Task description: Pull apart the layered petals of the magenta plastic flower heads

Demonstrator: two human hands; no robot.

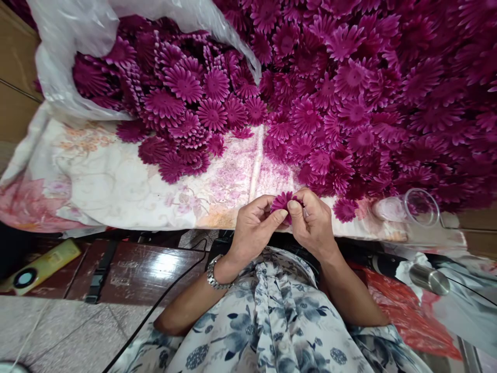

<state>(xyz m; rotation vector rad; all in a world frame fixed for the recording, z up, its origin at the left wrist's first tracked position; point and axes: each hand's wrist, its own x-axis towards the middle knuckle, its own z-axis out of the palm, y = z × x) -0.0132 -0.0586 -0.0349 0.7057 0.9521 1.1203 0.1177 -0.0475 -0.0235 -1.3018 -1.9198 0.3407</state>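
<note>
Between my two hands, just over the table's front edge, is a small magenta artificial flower head (280, 202). My left hand (254, 223) pinches its left side with the thumb on top. The thumb and forefinger of my right hand (313, 223) close on its right side, partly covering it. Past my hands, a big heap of loose magenta flower heads (353, 77) spreads over the right side. Stacked flower heads (182, 85) spill out of a clear plastic bag (73, 52) at the back left. One single flower head (345, 209) lies close to my right hand.
A floral tablecloth (108, 186) covers the table. A clear plastic cup (404, 207) lies on its side at the right edge. Below on the left, a yellow-green object (46, 267) rests on a brown bench (155, 269). A metal cylinder (429, 278) and red plastic (407, 311) are at lower right.
</note>
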